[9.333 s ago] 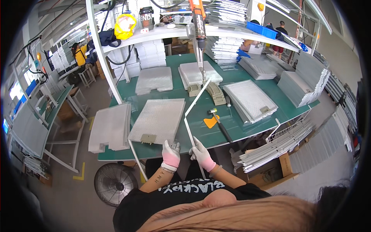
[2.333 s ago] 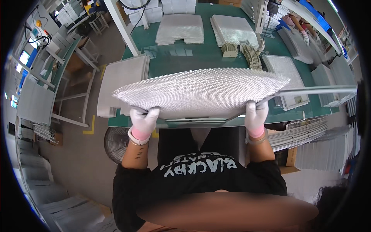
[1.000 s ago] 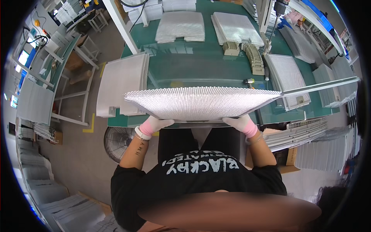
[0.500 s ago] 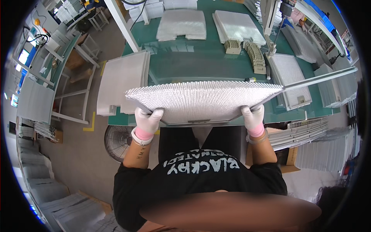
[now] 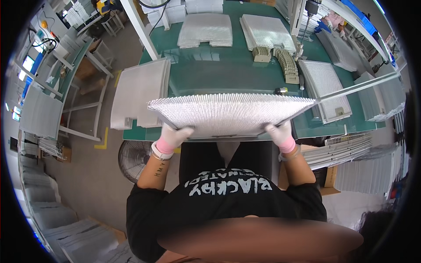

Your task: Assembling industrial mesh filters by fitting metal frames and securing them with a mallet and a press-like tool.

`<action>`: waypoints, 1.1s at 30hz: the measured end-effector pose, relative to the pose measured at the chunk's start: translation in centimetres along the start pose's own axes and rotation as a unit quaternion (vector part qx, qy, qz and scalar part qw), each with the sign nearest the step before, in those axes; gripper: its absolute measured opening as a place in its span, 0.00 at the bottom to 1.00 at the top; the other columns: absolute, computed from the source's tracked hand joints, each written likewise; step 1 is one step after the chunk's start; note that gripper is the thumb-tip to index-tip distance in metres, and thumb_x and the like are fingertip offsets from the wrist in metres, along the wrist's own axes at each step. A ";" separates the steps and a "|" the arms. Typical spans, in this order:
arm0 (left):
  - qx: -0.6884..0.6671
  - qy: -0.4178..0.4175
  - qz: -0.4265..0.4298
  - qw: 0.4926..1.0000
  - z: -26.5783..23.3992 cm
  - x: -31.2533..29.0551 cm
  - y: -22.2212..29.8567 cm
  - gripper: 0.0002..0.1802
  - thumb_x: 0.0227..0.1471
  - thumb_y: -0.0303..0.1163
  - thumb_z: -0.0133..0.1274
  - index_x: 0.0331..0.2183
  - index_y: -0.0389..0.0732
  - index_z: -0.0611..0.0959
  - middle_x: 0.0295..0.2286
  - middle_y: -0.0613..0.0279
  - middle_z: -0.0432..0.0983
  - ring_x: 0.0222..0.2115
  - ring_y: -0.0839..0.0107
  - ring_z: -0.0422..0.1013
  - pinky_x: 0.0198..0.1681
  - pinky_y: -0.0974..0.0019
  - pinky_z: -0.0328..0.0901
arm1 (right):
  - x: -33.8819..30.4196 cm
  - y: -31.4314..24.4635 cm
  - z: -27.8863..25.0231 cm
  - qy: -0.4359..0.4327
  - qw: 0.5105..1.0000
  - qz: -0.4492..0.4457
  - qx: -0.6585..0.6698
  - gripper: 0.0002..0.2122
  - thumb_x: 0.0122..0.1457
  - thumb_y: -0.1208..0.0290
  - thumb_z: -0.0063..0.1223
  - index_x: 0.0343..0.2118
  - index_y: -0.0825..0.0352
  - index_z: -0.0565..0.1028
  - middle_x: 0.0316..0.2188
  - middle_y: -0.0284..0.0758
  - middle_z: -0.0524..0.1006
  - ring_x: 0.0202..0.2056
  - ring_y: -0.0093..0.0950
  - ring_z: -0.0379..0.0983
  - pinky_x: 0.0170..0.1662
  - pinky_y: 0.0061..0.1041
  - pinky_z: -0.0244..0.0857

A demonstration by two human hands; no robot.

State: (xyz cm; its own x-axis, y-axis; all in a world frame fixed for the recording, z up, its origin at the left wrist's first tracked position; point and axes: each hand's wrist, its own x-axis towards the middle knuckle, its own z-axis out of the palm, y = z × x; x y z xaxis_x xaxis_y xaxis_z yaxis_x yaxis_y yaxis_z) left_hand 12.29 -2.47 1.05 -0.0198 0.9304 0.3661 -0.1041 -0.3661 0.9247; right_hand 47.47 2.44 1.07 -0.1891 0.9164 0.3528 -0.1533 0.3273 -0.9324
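A silvery mesh panel (image 5: 230, 113) with a thin frame is tilted in front of me, over the near edge of the green table (image 5: 193, 79). My left hand (image 5: 175, 135), in a white glove with a pink cuff, grips its left side near the lower corner. On the opposite side my gloved right hand (image 5: 280, 133) is closed on the frame in the same way. Both thumbs lie on the near face and point inward, while the other fingers are mostly hidden.
White panels are stacked at left (image 5: 138, 94), with more mesh panels (image 5: 267, 31) at the back. Beige segmented blocks (image 5: 287, 65) and a screwdriver (image 5: 301, 82) lie right of centre. Another panel (image 5: 326, 90) rests at right, under a metal rail (image 5: 359, 87). A floor fan (image 5: 133, 160) stands below left.
Both hands have moved slightly inward and their thumbs have turned toward each other. The panel's tilt has shifted a little, and its far edge now looks shorter.
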 end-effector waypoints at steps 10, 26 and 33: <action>0.126 -0.433 -0.054 0.891 -2.3 0.4 -1.4 0.25 0.51 0.41 0.58 0.49 0.40 0.80 0.49 0.52 0.76 0.51 0.55 0.72 0.57 0.58 0.64 | 0.5 0.7 -2.4 -0.378 0.917 0.041 -0.124 0.19 0.53 0.60 0.57 0.42 0.70 0.80 0.41 0.41 0.82 0.44 0.36 0.79 0.51 0.31 0.69; 0.060 -0.431 0.274 0.857 -1.1 2.3 11.6 0.26 0.63 0.49 0.43 0.33 0.34 0.81 0.29 0.48 0.80 0.32 0.52 0.78 0.38 0.50 0.70 | -0.9 0.2 -2.8 -0.270 0.954 0.092 -0.093 0.14 0.51 0.68 0.62 0.41 0.67 0.81 0.39 0.38 0.82 0.43 0.33 0.79 0.50 0.31 0.70; 0.062 -0.067 0.297 0.951 2.2 1.3 9.1 0.11 0.50 0.31 0.61 0.21 0.39 0.77 0.18 0.58 0.77 0.19 0.65 0.73 0.29 0.61 0.68 | 2.1 -10.4 1.6 -0.067 0.973 -0.220 0.032 0.18 0.57 0.60 0.63 0.20 0.69 0.73 0.19 0.39 0.78 0.24 0.32 0.77 0.32 0.32 0.73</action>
State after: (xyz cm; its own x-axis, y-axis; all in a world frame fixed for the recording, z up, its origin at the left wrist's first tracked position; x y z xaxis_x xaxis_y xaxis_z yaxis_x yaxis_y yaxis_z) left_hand 13.47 -4.62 10.19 0.0902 0.5515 0.8293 0.0041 -0.8329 0.5535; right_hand 47.13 0.59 11.64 -0.2148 0.6516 0.7275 -0.3064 0.6623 -0.6837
